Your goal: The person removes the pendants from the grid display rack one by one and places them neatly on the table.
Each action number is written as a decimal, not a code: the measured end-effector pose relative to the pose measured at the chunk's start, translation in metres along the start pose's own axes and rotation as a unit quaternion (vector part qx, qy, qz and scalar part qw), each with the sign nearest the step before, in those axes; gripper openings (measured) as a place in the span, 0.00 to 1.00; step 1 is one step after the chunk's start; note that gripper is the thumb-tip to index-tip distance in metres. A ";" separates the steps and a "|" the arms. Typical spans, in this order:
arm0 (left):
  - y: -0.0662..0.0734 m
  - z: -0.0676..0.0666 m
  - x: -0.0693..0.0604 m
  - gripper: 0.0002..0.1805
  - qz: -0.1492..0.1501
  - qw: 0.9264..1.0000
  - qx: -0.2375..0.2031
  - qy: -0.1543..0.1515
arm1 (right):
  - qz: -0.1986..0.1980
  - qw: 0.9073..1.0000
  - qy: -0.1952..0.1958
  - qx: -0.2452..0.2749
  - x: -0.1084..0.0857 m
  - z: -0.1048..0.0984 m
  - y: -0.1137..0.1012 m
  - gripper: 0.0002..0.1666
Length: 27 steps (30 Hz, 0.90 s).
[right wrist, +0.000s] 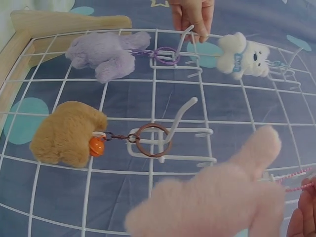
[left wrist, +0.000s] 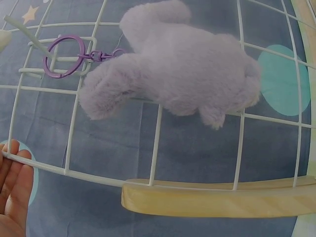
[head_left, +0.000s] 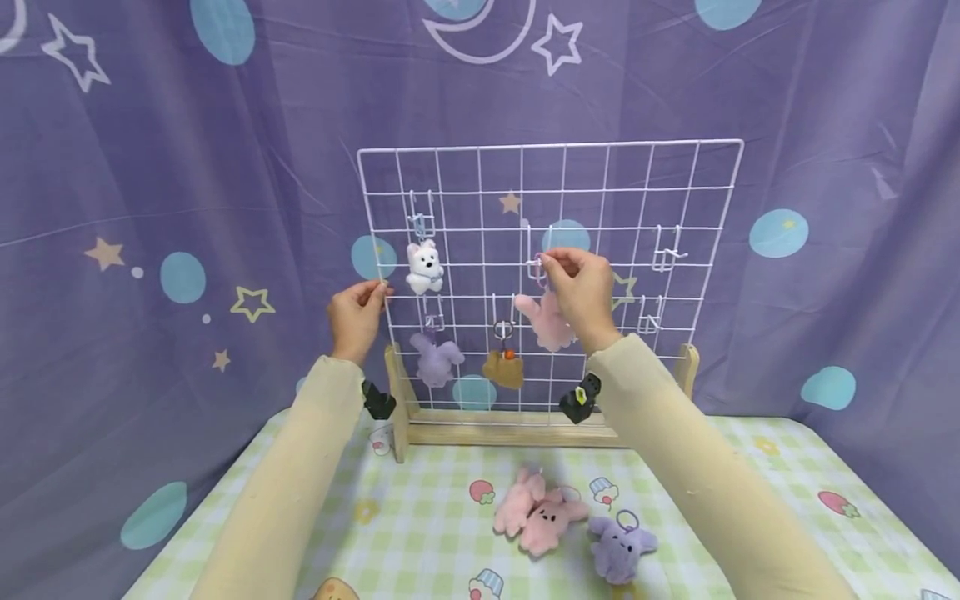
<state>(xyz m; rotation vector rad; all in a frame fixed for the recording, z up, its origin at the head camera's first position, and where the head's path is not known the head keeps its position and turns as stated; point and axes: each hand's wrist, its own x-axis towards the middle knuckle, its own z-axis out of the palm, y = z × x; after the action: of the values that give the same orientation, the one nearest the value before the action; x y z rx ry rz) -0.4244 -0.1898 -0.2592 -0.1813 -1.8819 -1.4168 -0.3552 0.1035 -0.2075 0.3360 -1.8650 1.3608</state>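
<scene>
My left hand [head_left: 355, 318] pinches the left edge of a white wire grid rack [head_left: 550, 145], thumb and fingers on the wire. At a hook in the middle of the rack, my right hand [head_left: 585, 292] pinches the pink beaded chain [right wrist: 298, 188] of a pink plush rabbit keychain [head_left: 553, 327]. The rabbit dangles in front of the grid; whether its chain sits over the hook I cannot tell. Left of it hang a white plush bear [head_left: 425, 268], a purple plush keychain [left wrist: 192, 74] on a purple ring, and a brown plush keychain [right wrist: 69, 133] with an orange bell.
Two pink plush keychains [head_left: 551, 525] and a purple one [head_left: 620, 550] lie on the checked tablecloth [head_left: 420, 517]. Part of a tan item [head_left: 335, 590] shows at the front edge. Bare hooks [head_left: 666, 257] hang on the right. A wooden base [head_left: 510, 435] supports the rack.
</scene>
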 end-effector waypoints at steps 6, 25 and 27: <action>0.002 -0.001 -0.001 0.13 0.005 1.000 0.001 0.002 | -0.022 1.000 -0.002 0.012 0.001 -0.004 -0.006 0.10; -0.001 0.000 -0.001 0.13 0.007 1.000 -0.008 0.000 | -0.060 0.995 -0.074 0.035 -0.034 -0.018 -0.022 0.09; -0.002 0.001 -0.001 0.13 0.006 1.000 -0.006 0.000 | -0.060 0.993 -0.088 0.046 -0.042 -0.018 -0.022 0.09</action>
<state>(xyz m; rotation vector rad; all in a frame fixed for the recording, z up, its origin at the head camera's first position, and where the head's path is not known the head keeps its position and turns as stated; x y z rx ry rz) -0.4252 -0.1898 -0.2612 -0.1980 -1.8709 -1.4195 -0.3062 0.1018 -0.2201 0.6225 -1.8942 1.3755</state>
